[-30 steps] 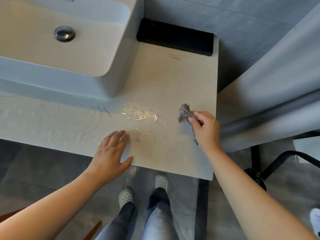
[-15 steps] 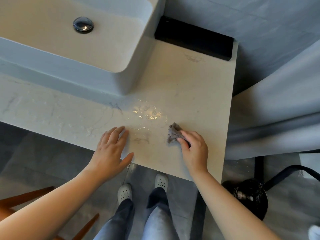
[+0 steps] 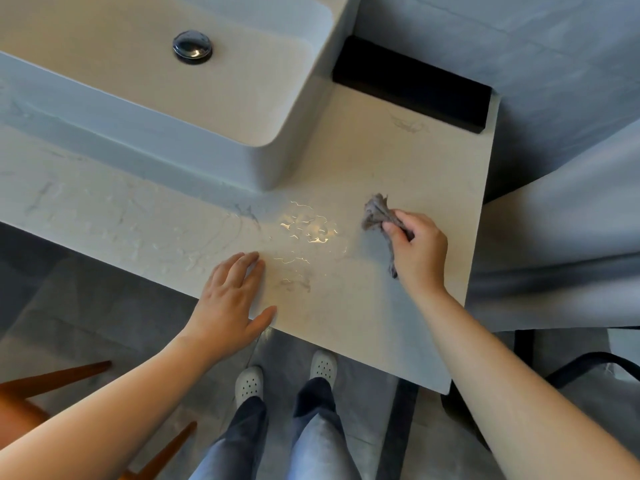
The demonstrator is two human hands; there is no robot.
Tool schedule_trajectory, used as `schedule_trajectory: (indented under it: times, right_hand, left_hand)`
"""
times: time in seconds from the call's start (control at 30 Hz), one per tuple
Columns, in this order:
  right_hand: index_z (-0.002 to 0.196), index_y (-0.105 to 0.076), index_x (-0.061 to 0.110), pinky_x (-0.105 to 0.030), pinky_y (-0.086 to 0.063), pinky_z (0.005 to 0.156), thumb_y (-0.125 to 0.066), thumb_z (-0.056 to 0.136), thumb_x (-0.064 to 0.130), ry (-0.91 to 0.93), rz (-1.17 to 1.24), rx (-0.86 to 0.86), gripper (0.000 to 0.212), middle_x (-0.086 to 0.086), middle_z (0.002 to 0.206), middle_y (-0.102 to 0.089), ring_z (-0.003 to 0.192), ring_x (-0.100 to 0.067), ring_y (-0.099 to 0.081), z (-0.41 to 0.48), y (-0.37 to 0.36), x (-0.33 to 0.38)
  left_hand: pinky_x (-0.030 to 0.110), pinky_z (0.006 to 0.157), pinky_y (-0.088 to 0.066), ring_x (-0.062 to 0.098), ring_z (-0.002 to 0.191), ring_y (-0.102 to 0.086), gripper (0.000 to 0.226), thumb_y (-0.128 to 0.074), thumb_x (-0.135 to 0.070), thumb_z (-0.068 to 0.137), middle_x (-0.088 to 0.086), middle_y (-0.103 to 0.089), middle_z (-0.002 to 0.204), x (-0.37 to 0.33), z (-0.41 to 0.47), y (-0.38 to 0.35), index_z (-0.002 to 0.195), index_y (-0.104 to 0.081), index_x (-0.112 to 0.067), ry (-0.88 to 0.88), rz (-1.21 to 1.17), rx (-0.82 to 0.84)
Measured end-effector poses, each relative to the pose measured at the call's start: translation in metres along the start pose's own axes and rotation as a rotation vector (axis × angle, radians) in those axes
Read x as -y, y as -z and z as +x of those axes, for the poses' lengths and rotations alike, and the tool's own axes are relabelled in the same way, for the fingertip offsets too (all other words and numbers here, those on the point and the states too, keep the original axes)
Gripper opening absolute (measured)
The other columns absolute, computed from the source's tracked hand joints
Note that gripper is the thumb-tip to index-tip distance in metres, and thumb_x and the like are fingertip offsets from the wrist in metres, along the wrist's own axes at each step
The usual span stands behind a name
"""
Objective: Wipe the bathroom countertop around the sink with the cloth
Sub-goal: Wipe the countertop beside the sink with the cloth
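A pale marble countertop [image 3: 398,168] runs under a white vessel sink [image 3: 263,168] with a chrome drain [image 3: 192,46]. A small crumpled grey cloth [image 3: 375,213] rests on the counter right of the sink's front corner. My right hand [image 3: 420,251] is closed around it, and part of the cloth hangs out below my palm. A shiny patch of water [image 3: 308,226] lies just left of the cloth. My left hand [image 3: 232,303] lies flat, fingers spread, on the counter's front edge, holding nothing.
A black block [image 3: 412,84] sits at the back of the counter against the grey wall. A grey curtain [image 3: 571,237] hangs right of the counter's end. Wooden chair legs [image 3: 52,386] stand lower left, a black stand [image 3: 588,365] lower right. My shoes [image 3: 284,375] stand below.
My right hand slid the cloth left and toward me, then back right and away, near the counter's right side. My left hand stayed flat on the front edge.
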State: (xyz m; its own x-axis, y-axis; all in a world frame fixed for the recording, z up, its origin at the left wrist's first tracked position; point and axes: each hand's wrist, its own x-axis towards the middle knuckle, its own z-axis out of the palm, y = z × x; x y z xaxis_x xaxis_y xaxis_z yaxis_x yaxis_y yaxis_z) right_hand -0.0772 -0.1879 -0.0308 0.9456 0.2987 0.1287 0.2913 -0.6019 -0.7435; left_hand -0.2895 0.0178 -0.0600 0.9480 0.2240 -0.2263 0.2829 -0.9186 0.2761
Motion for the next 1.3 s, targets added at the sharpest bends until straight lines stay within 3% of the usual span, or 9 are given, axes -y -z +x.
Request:
schedule_trajectory:
  times: [0.23, 0.47, 0.53, 0.67, 0.8, 1.03, 1.13, 1.23, 1.3]
  right_hand:
    - [0.107, -0.071, 0.007, -0.025, -0.043, 0.078, -0.065, 0.084, 0.01, -0.029, -0.11, 0.046, 0.024, -0.009, 0.102, -0.068, 0.096, -0.027, -0.061, 0.036, -0.04, -0.018]
    - [0.108, -0.071, 0.011, -0.03, -0.047, 0.081, -0.067, 0.083, 0.012, 0.01, -0.089, 0.1, 0.025, -0.004, 0.102, -0.068, 0.096, -0.024, -0.061, -0.008, -0.053, -0.009]
    - [0.108, -0.071, 0.012, -0.024, -0.044, 0.081, -0.068, 0.083, 0.014, 0.045, -0.093, 0.133, 0.025, -0.002, 0.101, -0.068, 0.096, -0.022, -0.06, -0.031, -0.054, -0.004]
    - [0.108, -0.072, 0.015, -0.012, -0.036, 0.076, -0.069, 0.083, 0.015, 0.083, -0.077, 0.192, 0.026, 0.004, 0.098, -0.067, 0.091, -0.014, -0.056, -0.072, -0.056, 0.008]
    - [0.106, -0.073, 0.016, -0.02, -0.046, 0.078, -0.07, 0.083, 0.014, 0.037, 0.011, 0.304, 0.024, 0.008, 0.095, -0.066, 0.088, -0.013, -0.061, -0.082, -0.051, 0.015]
    - [0.105, -0.072, 0.005, -0.014, -0.041, 0.079, -0.069, 0.082, 0.008, 0.079, 0.021, 0.099, 0.023, 0.002, 0.096, -0.065, 0.088, -0.012, -0.059, -0.003, -0.042, 0.024]
    - [0.1, -0.072, 0.006, -0.016, -0.037, 0.072, -0.066, 0.084, 0.011, 0.07, -0.036, 0.082, 0.018, 0.002, 0.09, -0.062, 0.083, -0.013, -0.055, 0.037, -0.056, 0.02]
    - [0.095, -0.071, 0.005, -0.016, -0.032, 0.069, -0.065, 0.083, 0.011, 0.032, -0.087, 0.094, 0.015, 0.0, 0.089, -0.061, 0.085, -0.018, -0.056, 0.051, -0.075, 0.015]
    - [0.102, -0.072, 0.006, -0.016, -0.036, 0.077, -0.067, 0.083, 0.01, 0.018, -0.085, 0.082, 0.02, -0.006, 0.102, -0.066, 0.095, -0.021, -0.06, 0.044, -0.085, 0.014]
  left_hand:
    - [0.044, 0.112, -0.026, 0.031, 0.137, -0.029, 0.08, -0.041, -0.06, 0.083, 0.009, -0.038, 0.148, 0.002, 0.001, -0.004, 0.139, -0.044, -0.004, -0.007, -0.002, -0.008]
    - [0.052, 0.112, -0.029, 0.033, 0.137, -0.03, 0.076, -0.047, -0.055, 0.084, 0.012, -0.039, 0.146, 0.002, 0.001, -0.009, 0.137, -0.046, -0.001, -0.014, -0.034, -0.032]
    - [0.052, 0.112, -0.028, 0.033, 0.137, -0.029, 0.076, -0.046, -0.055, 0.084, 0.012, -0.038, 0.147, 0.002, 0.001, -0.011, 0.138, -0.046, -0.002, -0.016, -0.036, -0.029]
    - [0.049, 0.113, -0.028, 0.031, 0.138, -0.028, 0.075, -0.043, -0.056, 0.085, 0.01, -0.038, 0.148, 0.006, 0.001, -0.009, 0.139, -0.045, -0.004, -0.031, -0.035, -0.031]
    - [0.036, 0.113, -0.024, 0.023, 0.138, -0.028, 0.075, -0.038, -0.058, 0.087, 0.005, -0.036, 0.149, 0.007, -0.003, -0.001, 0.143, -0.039, -0.008, -0.011, -0.103, -0.081]
    - [0.045, 0.116, -0.021, 0.026, 0.142, -0.024, 0.077, -0.035, -0.06, 0.088, 0.007, -0.034, 0.151, 0.025, -0.014, 0.002, 0.145, -0.036, -0.009, 0.067, -0.034, -0.103]
    - [0.045, 0.117, -0.018, 0.028, 0.143, -0.019, 0.081, -0.028, -0.063, 0.086, 0.008, -0.029, 0.154, 0.035, -0.01, 0.004, 0.147, -0.031, -0.01, 0.126, -0.031, -0.098]
    - [0.045, 0.119, -0.01, 0.029, 0.145, -0.01, 0.087, -0.021, -0.067, 0.083, 0.009, -0.018, 0.158, 0.042, -0.003, 0.007, 0.15, -0.022, -0.011, 0.201, -0.001, -0.101]
    - [0.045, 0.119, -0.001, 0.027, 0.147, 0.002, 0.092, -0.016, -0.072, 0.08, 0.007, -0.005, 0.16, 0.049, 0.002, 0.008, 0.152, -0.012, -0.014, 0.263, 0.015, -0.082]
